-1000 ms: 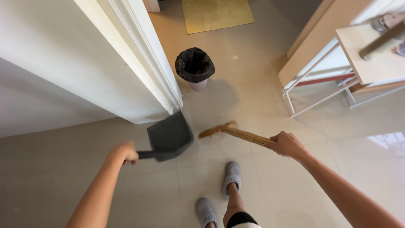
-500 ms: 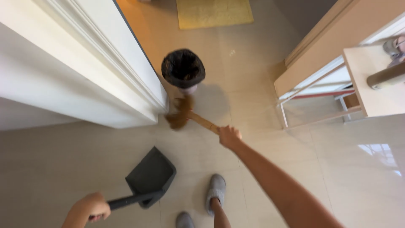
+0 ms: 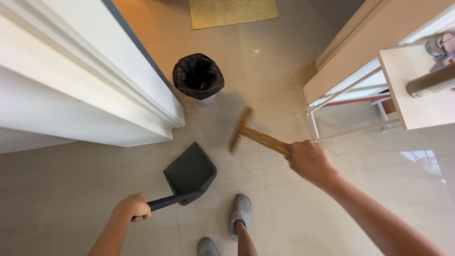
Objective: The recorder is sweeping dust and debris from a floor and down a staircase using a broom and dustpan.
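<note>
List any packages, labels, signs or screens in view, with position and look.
None can be made out.
Nearest to a package: black bag lining the round bin, on the floor by the white door frame, above the grey dustpan.
Brown cylinder on the pale table, right edge: what it is can't be told.

Matt dark-grey plastic dustpan (image 3: pixel 189 171); broom (image 3: pixel 256 136) with a ribbed, wood-coloured handle; bin (image 3: pixel 198 78) lined with crinkled glossy black plastic; glossy smooth beige floor (image 3: pixel 294 199) tiles; soft grey cloth slippers (image 3: pixel 239 215).
</note>
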